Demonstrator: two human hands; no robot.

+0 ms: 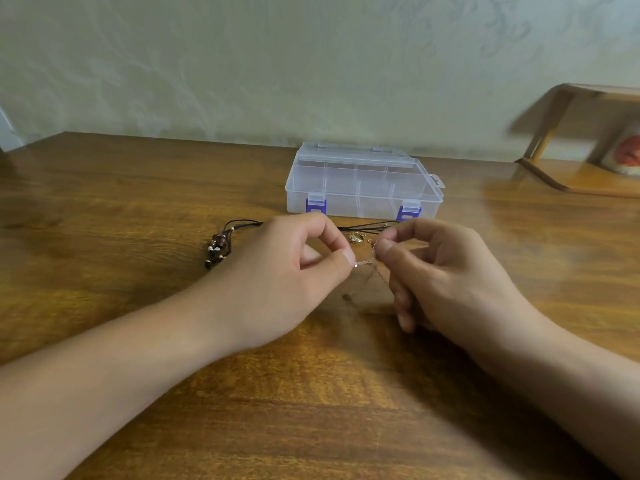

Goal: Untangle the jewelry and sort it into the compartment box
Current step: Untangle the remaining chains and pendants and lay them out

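Observation:
A thin silver chain (367,262) hangs between my two hands just above the wooden table (138,209). My left hand (287,278) pinches one end of it with thumb and forefinger. My right hand (446,271) pinches the other end, and the rest of the chain trails down below the fingers. Behind my hands lies a dark cord necklace with brown beads (218,245), its cord running right past some small gold rings (356,237). The clear plastic compartment box (362,181) with blue latches stands closed behind them.
A small wooden shelf (581,140) holding a reddish object stands at the back right of the table. A pale wall runs along the far edge.

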